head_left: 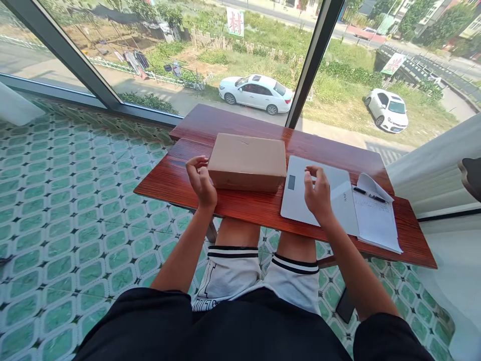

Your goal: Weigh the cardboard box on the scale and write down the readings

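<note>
A closed brown cardboard box [247, 158] sits on the dark red wooden table [176, 170] in front of me. At the box's left end is my left hand [203, 184], its fingers loosely bent and holding nothing; whether it touches the cardboard I cannot tell. To the right of the box lies a flat white electronic scale [295, 203] with a small dark display. My right hand [317, 194] is over the scale's middle, fingers curved, thumb a little apart, nothing in it.
A stack of written paper sheets [376, 223] lies right of the scale, its top sheet curling, with a black pen [370, 194] on it. A dark phone-like slab [345, 305] is on the tiled floor. Large windows stand behind the table, and a white curtain [432, 165] hangs at right.
</note>
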{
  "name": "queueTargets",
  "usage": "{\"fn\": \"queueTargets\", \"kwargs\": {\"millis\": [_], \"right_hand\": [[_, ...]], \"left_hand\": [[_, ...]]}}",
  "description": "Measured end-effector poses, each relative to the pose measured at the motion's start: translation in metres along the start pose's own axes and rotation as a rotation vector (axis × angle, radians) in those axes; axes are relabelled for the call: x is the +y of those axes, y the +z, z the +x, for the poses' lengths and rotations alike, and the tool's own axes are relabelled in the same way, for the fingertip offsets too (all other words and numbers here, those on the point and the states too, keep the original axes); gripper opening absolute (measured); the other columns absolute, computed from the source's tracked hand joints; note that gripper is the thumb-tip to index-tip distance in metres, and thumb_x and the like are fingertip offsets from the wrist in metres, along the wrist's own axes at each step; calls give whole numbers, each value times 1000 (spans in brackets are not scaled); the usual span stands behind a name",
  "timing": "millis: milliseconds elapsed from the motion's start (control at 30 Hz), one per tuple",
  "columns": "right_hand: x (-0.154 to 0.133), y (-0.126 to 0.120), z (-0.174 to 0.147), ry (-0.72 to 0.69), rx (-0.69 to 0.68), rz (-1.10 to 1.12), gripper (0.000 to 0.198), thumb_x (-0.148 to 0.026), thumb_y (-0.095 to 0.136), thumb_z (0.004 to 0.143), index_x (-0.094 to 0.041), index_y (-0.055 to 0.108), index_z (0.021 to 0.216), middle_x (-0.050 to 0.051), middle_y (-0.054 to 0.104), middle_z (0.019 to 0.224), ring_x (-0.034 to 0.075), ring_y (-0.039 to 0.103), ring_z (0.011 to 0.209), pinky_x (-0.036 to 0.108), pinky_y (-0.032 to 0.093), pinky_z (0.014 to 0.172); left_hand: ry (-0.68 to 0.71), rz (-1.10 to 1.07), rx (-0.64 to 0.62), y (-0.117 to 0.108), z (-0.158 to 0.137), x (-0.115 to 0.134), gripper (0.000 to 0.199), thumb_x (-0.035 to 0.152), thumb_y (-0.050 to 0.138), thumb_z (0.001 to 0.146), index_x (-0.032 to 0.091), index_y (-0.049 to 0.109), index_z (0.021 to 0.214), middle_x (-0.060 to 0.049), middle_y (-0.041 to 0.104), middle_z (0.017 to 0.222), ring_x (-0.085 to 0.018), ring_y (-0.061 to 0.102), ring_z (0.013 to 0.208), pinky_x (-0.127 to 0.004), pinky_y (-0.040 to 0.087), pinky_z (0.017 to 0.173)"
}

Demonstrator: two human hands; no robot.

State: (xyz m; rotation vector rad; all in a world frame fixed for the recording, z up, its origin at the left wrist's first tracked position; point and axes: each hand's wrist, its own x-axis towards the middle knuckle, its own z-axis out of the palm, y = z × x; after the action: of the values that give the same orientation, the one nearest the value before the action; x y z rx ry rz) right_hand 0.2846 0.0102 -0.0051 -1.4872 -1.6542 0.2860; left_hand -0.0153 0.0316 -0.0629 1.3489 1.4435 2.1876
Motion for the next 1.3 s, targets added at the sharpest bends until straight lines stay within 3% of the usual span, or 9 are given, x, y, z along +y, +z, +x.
{"fn": "queueTargets", "kwargs": {"millis": [167, 400, 567, 800, 1300], "right_hand": [[-15, 34, 1, 120, -87, 200, 55, -53, 31, 99, -17, 48, 137, 15, 54, 138, 22, 54, 125, 44, 42, 110], [-32, 52, -3, 192, -156, 250, 72, -63, 23, 98, -14, 43, 147, 14, 43, 151, 23, 37, 143, 45, 26, 122], [-39, 56, -6, 148, -200, 228, 67, -57, 21, 100, -15, 42, 147, 11, 41, 153, 22, 34, 144, 44, 22, 124], [-40, 59, -9, 120, -204, 225, 57, -54, 21, 102, -18, 56, 128, 10, 54, 138, 22, 42, 132, 42, 32, 116], [-42, 64, -11, 161, -173, 272, 62, -55, 23, 99, -16, 50, 139, 12, 52, 142, 24, 44, 134, 45, 30, 119]], "left_hand": [[3, -3, -56, 0, -1, 0, 40, 51, 38, 97, 18, 56, 112, -10, 58, 115, -18, 55, 106, -34, 43, 99], [-15, 60, -113, -1, -2, -6, 58, 64, 35, 94, 19, 54, 126, -12, 57, 129, -22, 53, 123, -38, 39, 109], [-51, -19, -171, 0, -3, -11, 63, 64, 28, 96, 21, 50, 137, -13, 52, 142, -23, 49, 133, -38, 36, 114], [-89, 131, -168, 0, -3, -6, 59, 62, 28, 97, 20, 57, 126, -11, 62, 126, -23, 57, 118, -39, 42, 105], [-64, 208, -147, 2, -3, -6, 58, 62, 26, 97, 20, 58, 121, -11, 63, 122, -23, 57, 112, -39, 42, 100]]}}
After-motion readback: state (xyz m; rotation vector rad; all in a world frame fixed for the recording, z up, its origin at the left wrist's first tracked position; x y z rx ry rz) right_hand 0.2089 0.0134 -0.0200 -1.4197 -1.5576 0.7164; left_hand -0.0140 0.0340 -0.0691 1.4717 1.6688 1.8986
